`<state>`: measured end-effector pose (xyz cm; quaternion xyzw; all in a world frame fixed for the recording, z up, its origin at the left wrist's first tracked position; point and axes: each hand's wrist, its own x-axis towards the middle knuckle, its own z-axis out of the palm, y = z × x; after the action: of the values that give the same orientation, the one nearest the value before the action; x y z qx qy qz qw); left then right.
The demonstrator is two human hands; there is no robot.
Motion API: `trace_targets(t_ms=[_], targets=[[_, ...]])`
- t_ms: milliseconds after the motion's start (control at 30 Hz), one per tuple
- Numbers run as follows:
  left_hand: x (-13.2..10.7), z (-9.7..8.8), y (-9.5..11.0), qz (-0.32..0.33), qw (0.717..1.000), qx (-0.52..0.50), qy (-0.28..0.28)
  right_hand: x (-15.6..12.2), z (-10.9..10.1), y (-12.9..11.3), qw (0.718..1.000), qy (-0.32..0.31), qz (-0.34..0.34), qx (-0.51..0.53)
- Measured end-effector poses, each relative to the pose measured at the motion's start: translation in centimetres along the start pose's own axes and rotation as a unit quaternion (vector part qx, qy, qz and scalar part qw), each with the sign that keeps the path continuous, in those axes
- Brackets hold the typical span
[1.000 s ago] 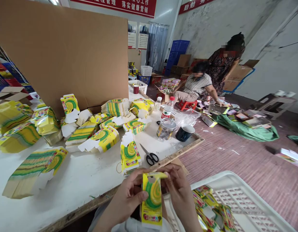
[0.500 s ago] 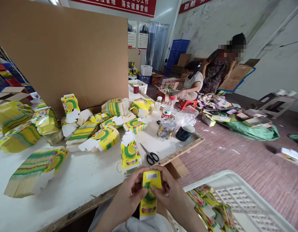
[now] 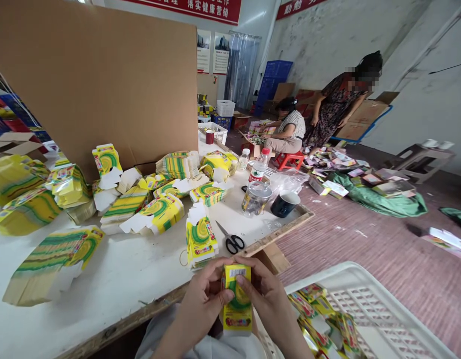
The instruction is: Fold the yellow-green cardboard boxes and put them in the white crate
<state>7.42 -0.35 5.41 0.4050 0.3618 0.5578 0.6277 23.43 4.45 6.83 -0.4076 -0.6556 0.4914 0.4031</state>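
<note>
Both hands hold one small yellow box point(image 3: 237, 313) over my lap, at the table's front edge. It stands roughly upright, with a green swirl on its face and a barcode near the top. My left hand point(image 3: 205, 299) grips its left side, thumb on the front. My right hand point(image 3: 265, 294) closes round the right side, with its thumb pressed on the face below the barcode. Fingers behind the box are partly hidden. Just beyond the hands lies a stack of flat yellow cartons point(image 3: 201, 237), beside black-handled scissors point(image 3: 230, 239).
Bundled cartons point(image 3: 54, 262) cover the white table point(image 3: 129, 279) at left, before a big cardboard sheet point(image 3: 140, 89). A dark mug point(image 3: 285, 204), a jar point(image 3: 256, 198) and a bottle point(image 3: 258, 167) stand at its right corner. A white basket point(image 3: 383, 304) holds yellow boxes. Two people are beyond.
The box has shifted slightly right and turned more upright, its face squarer to me. My right thumb has moved up the face toward the barcode. In the background, the seated person has shifted.
</note>
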Motion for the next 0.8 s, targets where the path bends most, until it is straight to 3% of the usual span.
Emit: trace_targets(t_ms=[100, 233, 300, 400, 467, 533, 633, 800], targets=[[0.0, 0.1, -0.4, 0.004, 0.999, 0.037, 0.009, -0.5, -1.4, 0.3, 0.999, 0.028, 0.020, -0.036], [0.2, -0.6, -0.4, 0.025, 0.991, 0.114, 0.071, -1.6, -6.7, 0.4, 0.960, 0.101, 0.024, -0.259], [0.3, -0.7, -0.4, 0.031, 0.982, 0.160, 0.095, -1.9, -8.0, -0.2, 0.954, 0.149, 0.037, -0.258], [0.5, -0.3, -0.3, 0.019, 0.969, 0.227, 0.092, -1.6, -6.3, -1.2, 0.994, 0.093, 0.065, 0.002], [0.4, 0.0, -0.1, 0.014, 0.963, 0.257, 0.080, -0.9, -3.6, -1.5, 0.975, 0.056, 0.062, 0.205], [0.3, 0.1, 0.3, 0.018, 0.960, 0.267, 0.078, -0.4, -1.1, -1.5, 0.949, 0.030, 0.055, 0.310], [0.1, -0.2, 1.0, 0.040, 0.957, 0.273, 0.091, -0.1, 0.8, -1.2, 0.941, -0.012, 0.057, 0.333], [-0.1, -1.2, 1.6, 0.055, 0.924, 0.364, 0.106, 0.0, 1.4, -2.2, 0.980, -0.090, 0.044, 0.172]])
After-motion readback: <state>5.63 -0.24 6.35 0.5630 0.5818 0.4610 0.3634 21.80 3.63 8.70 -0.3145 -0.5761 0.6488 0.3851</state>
